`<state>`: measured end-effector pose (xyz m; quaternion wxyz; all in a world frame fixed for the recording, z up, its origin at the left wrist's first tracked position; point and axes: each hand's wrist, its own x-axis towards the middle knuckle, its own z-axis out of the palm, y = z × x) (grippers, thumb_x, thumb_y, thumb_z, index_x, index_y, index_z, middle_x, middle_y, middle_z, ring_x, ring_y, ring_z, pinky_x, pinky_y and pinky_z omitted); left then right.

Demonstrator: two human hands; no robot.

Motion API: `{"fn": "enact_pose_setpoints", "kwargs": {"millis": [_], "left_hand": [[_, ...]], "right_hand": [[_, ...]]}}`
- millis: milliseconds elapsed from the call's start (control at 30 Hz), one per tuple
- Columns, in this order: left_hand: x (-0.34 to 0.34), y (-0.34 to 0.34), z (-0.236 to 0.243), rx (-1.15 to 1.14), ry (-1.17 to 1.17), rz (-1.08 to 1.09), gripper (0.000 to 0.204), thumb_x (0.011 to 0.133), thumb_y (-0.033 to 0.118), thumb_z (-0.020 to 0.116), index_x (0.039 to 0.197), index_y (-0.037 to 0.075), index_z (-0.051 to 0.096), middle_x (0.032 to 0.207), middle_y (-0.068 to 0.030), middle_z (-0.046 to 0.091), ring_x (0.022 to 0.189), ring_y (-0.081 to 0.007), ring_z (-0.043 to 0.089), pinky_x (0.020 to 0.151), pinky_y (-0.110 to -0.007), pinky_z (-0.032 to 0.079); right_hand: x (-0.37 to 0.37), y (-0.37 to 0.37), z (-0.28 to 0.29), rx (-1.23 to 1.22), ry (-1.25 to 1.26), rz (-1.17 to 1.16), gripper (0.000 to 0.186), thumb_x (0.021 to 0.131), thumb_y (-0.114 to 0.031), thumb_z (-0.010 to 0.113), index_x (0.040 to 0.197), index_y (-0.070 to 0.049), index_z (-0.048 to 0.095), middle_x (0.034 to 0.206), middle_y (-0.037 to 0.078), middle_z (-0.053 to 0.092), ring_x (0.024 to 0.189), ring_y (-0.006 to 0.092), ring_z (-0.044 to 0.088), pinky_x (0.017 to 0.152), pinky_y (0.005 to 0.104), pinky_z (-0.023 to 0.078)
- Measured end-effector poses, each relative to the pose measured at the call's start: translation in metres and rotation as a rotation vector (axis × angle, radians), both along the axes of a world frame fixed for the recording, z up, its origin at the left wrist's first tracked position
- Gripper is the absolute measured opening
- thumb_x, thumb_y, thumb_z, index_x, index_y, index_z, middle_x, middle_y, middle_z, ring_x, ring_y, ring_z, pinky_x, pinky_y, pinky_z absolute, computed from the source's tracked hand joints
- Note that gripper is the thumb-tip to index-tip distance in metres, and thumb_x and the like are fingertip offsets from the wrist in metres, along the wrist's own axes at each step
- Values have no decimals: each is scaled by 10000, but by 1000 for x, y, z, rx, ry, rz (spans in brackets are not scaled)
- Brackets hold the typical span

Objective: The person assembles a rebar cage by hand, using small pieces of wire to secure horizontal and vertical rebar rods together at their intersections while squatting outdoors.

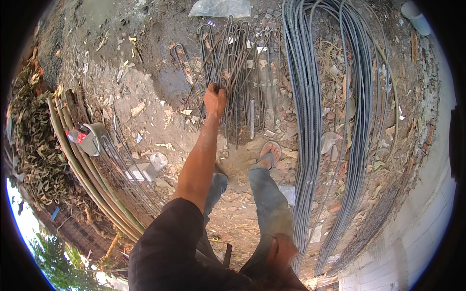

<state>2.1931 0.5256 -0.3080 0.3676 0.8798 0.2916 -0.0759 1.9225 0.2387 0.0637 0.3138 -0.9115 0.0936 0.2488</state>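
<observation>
My left hand [214,100] reaches forward over a pile of bent steel rods [235,63] with hooked ends. Its fingers are curled closed at the near left part of the pile, around what looks like one of the bent rods; the fingers partly hide the grip. Low in the view, my right hand [283,250] is at my right thigh, blurred and dim, so the pose of its fingers is unclear. A short, pale grey strip [252,119] stands out among the dark rods.
A long looped bundle of ribbed steel bars [306,121] runs along my right, beside a pale block wall [412,237]. Poles [80,165], a grey container [92,138] and thin bars [128,165] lie to the left. Clear plastic sheeting [221,8] lies beyond the pile.
</observation>
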Motion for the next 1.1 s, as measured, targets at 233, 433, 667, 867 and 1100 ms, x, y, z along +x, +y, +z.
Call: {"fn": "enact_pose_setpoints", "kwargs": {"millis": [233, 433, 667, 867, 1100], "left_hand": [[-21, -13, 120, -657, -48, 120, 193, 918, 186, 561, 1014, 20, 542, 729, -5, 511, 660, -116, 480, 613, -282, 418], [-25, -29, 238, -274, -294, -70, 315, 977, 302, 494, 902, 7, 576, 739, -4, 545, 649, -95, 470, 549, -274, 363], [-57, -11, 436, -58, -135, -232, 590, 1007, 401, 425, 594, -19, 457, 498, -35, 399, 488, -127, 344, 461, -368, 249], [-139, 29, 516, 137, -142, -872, 612, 948, 479, 495, 679, -67, 560, 597, -266, 546, 549, -442, 513, 530, -498, 374], [-219, 68, 476, 264, 292, -1185, 683, 797, 628, 645, 692, -47, 644, 632, -237, 611, 623, -404, 611, 609, -485, 452]], "right_hand": [[8, 6, 14, 70, 169, -42, 171, 872, -121, 550, 1000, -39, 628, 818, 168, 645, 704, 376, 618, 623, 466, 494], [-10, 16, 14, 71, 125, -105, 163, 902, -160, 545, 1022, -69, 608, 854, 173, 657, 751, 401, 641, 667, 518, 508], [-40, 24, 20, 59, 240, -308, 224, 919, -243, 498, 1041, -88, 605, 871, 229, 664, 800, 424, 644, 722, 539, 497], [-106, 10, 66, -15, 141, -941, 245, 909, -228, 477, 992, -89, 662, 852, 209, 676, 841, 401, 645, 745, 503, 502], [-310, 50, 133, -48, -107, -1626, 252, 864, -193, 501, 858, -42, 702, 865, 190, 686, 855, 364, 653, 782, 441, 502]]}}
